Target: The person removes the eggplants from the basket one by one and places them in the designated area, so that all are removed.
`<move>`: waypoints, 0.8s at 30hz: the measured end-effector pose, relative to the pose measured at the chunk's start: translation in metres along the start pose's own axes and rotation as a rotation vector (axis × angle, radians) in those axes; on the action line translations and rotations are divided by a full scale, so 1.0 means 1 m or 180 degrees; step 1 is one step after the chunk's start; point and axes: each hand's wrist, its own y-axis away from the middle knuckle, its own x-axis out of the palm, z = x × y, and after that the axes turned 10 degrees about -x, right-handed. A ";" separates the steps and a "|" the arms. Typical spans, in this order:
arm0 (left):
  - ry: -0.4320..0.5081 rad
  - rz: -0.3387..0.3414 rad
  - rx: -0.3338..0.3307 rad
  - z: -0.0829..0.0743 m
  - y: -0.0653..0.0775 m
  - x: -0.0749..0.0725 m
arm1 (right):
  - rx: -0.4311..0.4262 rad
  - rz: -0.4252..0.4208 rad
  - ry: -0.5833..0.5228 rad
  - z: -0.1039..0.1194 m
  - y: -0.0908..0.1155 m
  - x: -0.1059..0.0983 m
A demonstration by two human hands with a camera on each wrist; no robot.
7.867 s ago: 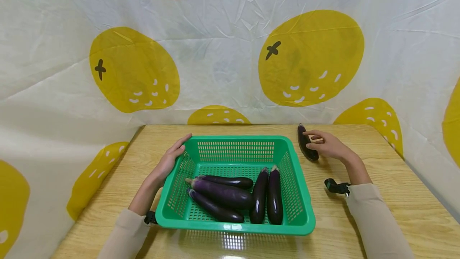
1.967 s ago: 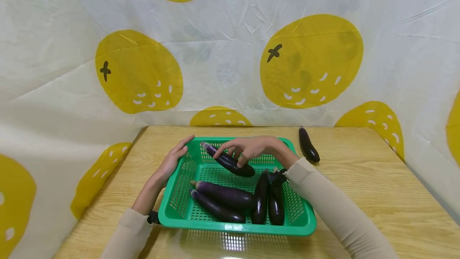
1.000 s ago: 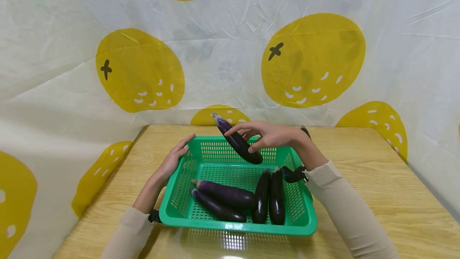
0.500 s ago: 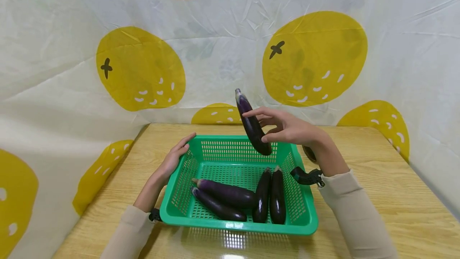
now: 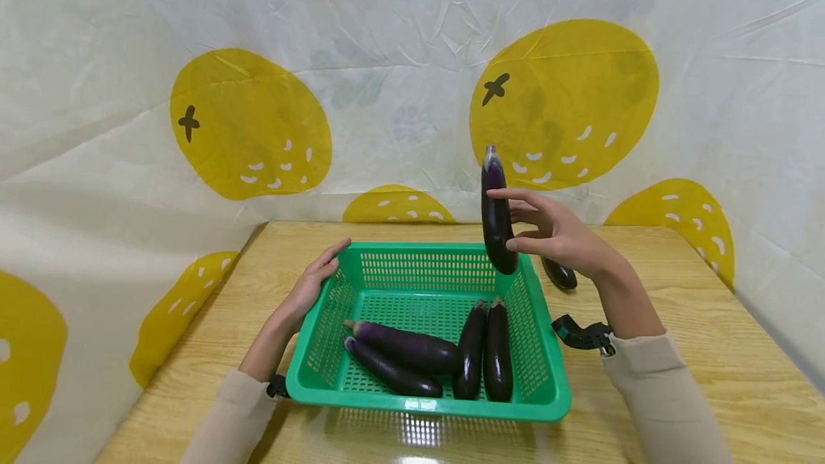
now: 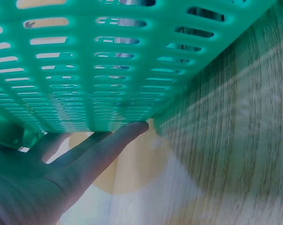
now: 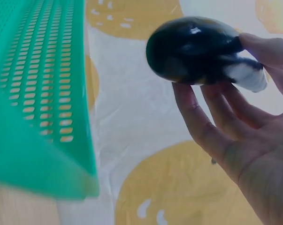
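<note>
My right hand (image 5: 557, 235) holds a dark purple eggplant (image 5: 495, 220) between thumb and fingers, nearly upright with its stem end up, over the back right corner of a green plastic basket (image 5: 419, 407). In the right wrist view, the held eggplant (image 7: 193, 51) points its rounded end away from the palm. My left hand (image 5: 308, 292) rests along the basket's left rim near the back corner. Seen from the left wrist, its straight fingers (image 6: 99, 159) lie against the slotted outer wall. Inside the basket lie several more eggplants, including a thick one (image 5: 409, 348) and an upright-lying pair by the right (image 5: 498, 353).
Another eggplant (image 5: 559, 274) lies on the wooden table (image 5: 683, 349) to the right of the basket, partly hidden behind my right hand. A white cloth (image 5: 399, 127) with large yellow fruit prints hangs behind the table and along its left side.
My right hand, earlier at the eggplant on the table, has since lifted one out of the basket, carried it right and tipped it nearly upright. My left hand keeps its place on the rim.
</note>
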 end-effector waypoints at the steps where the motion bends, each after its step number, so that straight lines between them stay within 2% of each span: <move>1: 0.0000 -0.0003 -0.0006 0.000 0.000 0.000 | 0.0002 -0.0047 -0.0005 -0.001 0.003 -0.001; 8: 0.0002 -0.0006 0.0001 0.000 0.001 0.000 | -0.0001 -0.0296 0.0021 -0.011 0.024 -0.010; 24: 0.0017 0.0028 0.0026 0.000 0.001 -0.002 | 0.0062 -0.0407 0.0008 -0.030 0.047 -0.025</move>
